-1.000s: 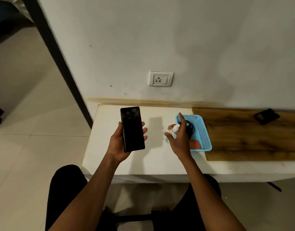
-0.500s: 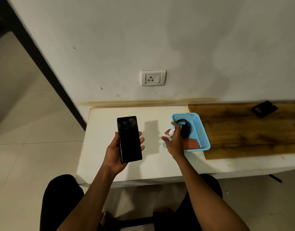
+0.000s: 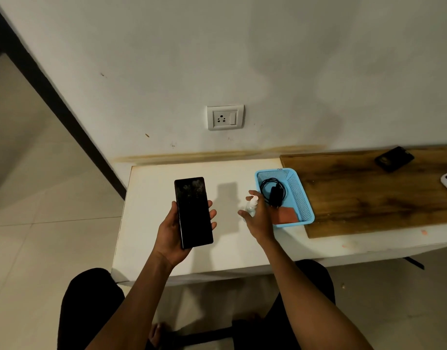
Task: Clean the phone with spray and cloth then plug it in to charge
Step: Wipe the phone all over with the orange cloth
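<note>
Head view: the left hand (image 3: 178, 229) cradles the smudged phone (image 3: 193, 212) screen-up over the worktop (image 3: 151, 188); the right hand (image 3: 257, 214) wraps the small spray bottle (image 3: 251, 207), now lower and nearer the worktop than a second ago. Spraying looks finished; the orange cloth (image 3: 286, 214) waits in the blue basket (image 3: 302, 198) beside the charger (image 3: 274, 195), below the wall socket (image 3: 225, 117).

— What sits in front of you?

— A white table (image 3: 151, 223) pushed against a pale, smudged wall (image 3: 268, 59), with a brown wooden board (image 3: 369, 198) lying over its right part.

— And on that wall?

— A white socket plate (image 3: 225, 117), above a yellowish stain strip (image 3: 217, 154).

— To your left?

— Pale floor tiles (image 3: 40, 248) and a dark frame (image 3: 53, 102) running diagonally. The light is dim and warm.
</note>
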